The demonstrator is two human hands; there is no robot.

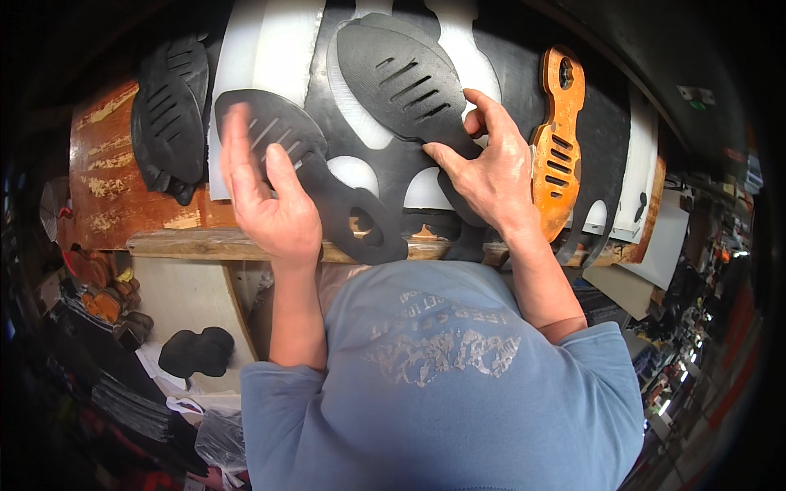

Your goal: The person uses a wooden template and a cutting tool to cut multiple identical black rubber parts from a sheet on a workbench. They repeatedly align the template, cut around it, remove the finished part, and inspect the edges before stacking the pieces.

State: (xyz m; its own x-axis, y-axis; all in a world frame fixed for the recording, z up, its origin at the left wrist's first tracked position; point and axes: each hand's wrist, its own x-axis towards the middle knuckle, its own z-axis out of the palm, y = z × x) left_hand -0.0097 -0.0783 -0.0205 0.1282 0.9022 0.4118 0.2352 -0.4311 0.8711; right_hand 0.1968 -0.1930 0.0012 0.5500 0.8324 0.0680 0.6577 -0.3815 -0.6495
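My right hand (501, 176) grips a flat black leaf-shaped piece (368, 53) with slanted slots, its thumb and fingers at the narrowing near the slots. My left hand (278, 209) is open, fingers stretched and blurred at the tips. It hovers over a second black slotted piece (348, 200), whose near end has a hole and reaches the table's front edge. Beneath lies a black sheet (602, 123) with cut-out shapes, white showing through them. To the right of my right hand rests an orange slotted template (557, 172) of similar outline.
A pile of black slotted pieces (168, 114) lies on the worn wooden tabletop (102, 159) at the left. A white slab (266, 33) is at the back. The table has a wooden front edge (192, 244). Below left, a dark rounded piece (196, 352) lies on a pale board.
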